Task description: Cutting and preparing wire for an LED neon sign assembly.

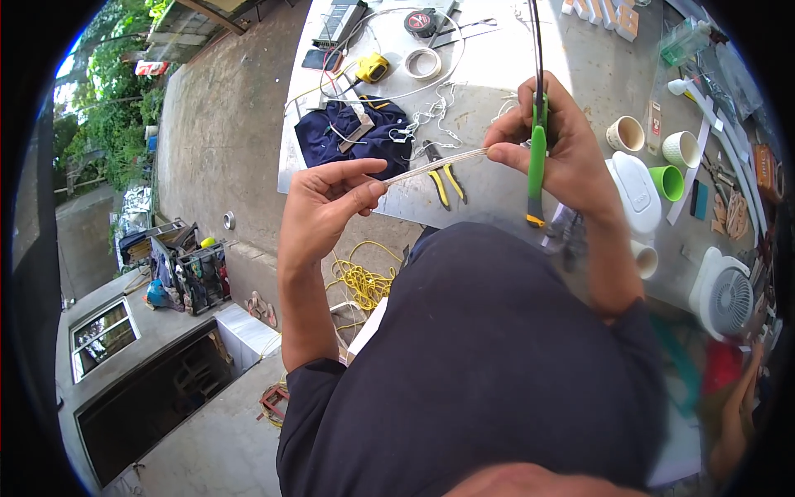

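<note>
The fingers (362,197) of the left hand (316,219) pinch 1 end of a bundle of thin pale strands (439,163), thumb pressed against the fingers under it, while the index finger stretches out above the pinch. The thumb and fingertips of the right hand (575,157) are clamped on the bundle's other end, so it runs nearly straight between the 2 hands, a little higher at the right fingers. The right hand also holds a green-handled tool (537,157) against the palm; its dark, slender shaft reaches up past the fingers and its yellow end sticks out below them.

Under the bundle, between the 2 sets of fingers, pliers (438,189) with yellow-and-black handles lie on the table (489,196). Just beyond the left fingers is a crumpled dark blue cloth (313,141), with a white chain (434,114) beside it. Farther beyond the fingers are a roll of tape (409,66) and a black-and-red tape measure (421,22). To the right of the right fingers stand a white lidded container (635,195), a green cup (667,183) and 2 pale cups (625,135); a white fan (730,294) is farther right. Below the left fingers, coiled yellow cord (364,280) lies near the person's body.
</note>
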The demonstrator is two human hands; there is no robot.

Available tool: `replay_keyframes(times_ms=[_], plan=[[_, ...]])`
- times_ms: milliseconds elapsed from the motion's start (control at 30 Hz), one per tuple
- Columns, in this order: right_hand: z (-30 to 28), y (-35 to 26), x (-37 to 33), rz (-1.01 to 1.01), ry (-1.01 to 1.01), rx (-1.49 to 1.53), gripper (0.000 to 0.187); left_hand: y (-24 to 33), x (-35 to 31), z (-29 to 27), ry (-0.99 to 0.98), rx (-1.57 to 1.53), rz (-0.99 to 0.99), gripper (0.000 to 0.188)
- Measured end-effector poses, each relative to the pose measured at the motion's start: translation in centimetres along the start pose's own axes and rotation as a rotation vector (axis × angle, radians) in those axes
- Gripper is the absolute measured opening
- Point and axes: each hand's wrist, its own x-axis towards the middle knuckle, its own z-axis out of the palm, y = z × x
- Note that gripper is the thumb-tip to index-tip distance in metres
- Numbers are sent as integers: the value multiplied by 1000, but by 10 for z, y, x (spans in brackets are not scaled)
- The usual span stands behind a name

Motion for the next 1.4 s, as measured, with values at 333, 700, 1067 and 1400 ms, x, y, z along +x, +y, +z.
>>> replay_keyframes(times_ms=[333,700,1067,1400], plan=[[10,39,-7,14,59,67,40,28,7,4,167,270,232,14],[16,61,-11,-55,-4,181,40,69,46,48,-200,816,539,13],[26,54,-13,73,83,151,40,72,61,62,-310,856,478,12],[61,21,-12,140,217,564,47,43,55,25,-451,-120,260,17]])
